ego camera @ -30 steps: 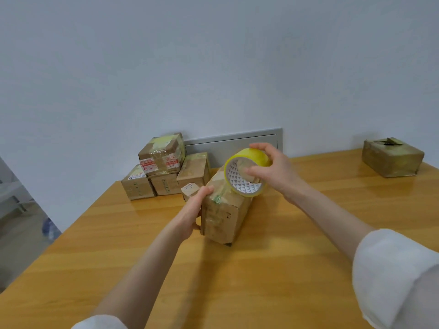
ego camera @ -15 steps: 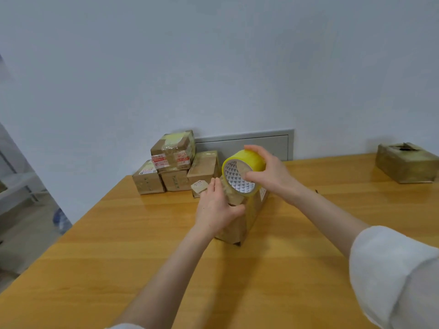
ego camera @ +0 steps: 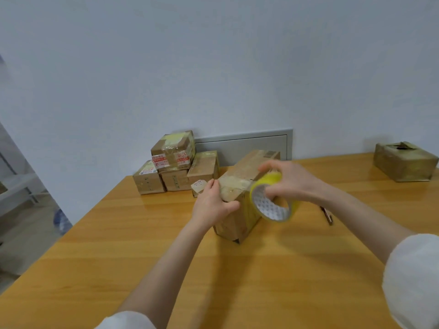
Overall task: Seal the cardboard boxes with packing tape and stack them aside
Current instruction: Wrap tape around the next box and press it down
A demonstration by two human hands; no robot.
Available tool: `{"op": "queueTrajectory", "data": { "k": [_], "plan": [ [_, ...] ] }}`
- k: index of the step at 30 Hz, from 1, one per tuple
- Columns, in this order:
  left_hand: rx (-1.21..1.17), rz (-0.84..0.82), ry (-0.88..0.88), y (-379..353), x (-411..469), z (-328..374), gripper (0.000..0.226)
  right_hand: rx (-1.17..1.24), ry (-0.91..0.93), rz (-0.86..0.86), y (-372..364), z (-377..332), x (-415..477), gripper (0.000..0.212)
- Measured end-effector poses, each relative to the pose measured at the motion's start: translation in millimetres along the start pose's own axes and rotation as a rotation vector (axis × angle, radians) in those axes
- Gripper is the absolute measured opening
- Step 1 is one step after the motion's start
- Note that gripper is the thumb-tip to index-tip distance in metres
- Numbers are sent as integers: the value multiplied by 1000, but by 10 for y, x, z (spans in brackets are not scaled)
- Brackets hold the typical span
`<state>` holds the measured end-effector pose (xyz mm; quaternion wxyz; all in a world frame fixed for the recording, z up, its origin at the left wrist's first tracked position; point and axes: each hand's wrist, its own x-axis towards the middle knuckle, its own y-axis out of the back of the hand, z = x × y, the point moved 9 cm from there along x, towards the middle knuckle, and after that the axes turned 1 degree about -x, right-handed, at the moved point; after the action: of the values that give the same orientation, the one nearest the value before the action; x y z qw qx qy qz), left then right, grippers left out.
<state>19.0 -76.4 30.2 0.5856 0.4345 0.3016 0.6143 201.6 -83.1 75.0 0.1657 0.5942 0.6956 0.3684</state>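
Left hand clasps the near end of the cardboard box standing mid-table, fingers on its left side and thumb across the front. The flaps are closed, so I cannot see inside. Right hand is curled round the yellow tape roll, held against the box's upper right edge, just beside the left hand. The stacked boxes sit closed and taped at the wall, back left.
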Motion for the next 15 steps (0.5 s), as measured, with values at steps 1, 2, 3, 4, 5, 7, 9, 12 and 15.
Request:
{"op": "queueTrajectory", "data": {
  "k": [1,2,3,4,5,7,9,12,15],
  "plan": [
    [-8,-9,-2,15,5,-12,92,-28,-17,-33,-38,85,-50,51],
    [0,-24,-11,21,15,-9,92,-5,-47,-29,-49,184,-102,49],
    [9,-38,-19,15,17,-4,92,48,-76,-6,-52,267,-146,47],
    [21,-41,-27,15,13,6,91,97,-88,17,-64,316,-181,46],
    [47,-26,-44,32,4,28,88,115,-87,26,-89,328,-199,46],
    [122,45,-106,95,-27,92,79,88,-71,6,-167,321,-214,47],
    [123,101,-158,130,-55,116,73,74,-63,4,-208,311,-215,47],
    [95,146,-181,140,-97,94,70,97,-63,30,-213,311,-225,46],
    [140,164,-196,133,-99,79,74,122,-57,42,-232,345,-275,48]
  ]
}}
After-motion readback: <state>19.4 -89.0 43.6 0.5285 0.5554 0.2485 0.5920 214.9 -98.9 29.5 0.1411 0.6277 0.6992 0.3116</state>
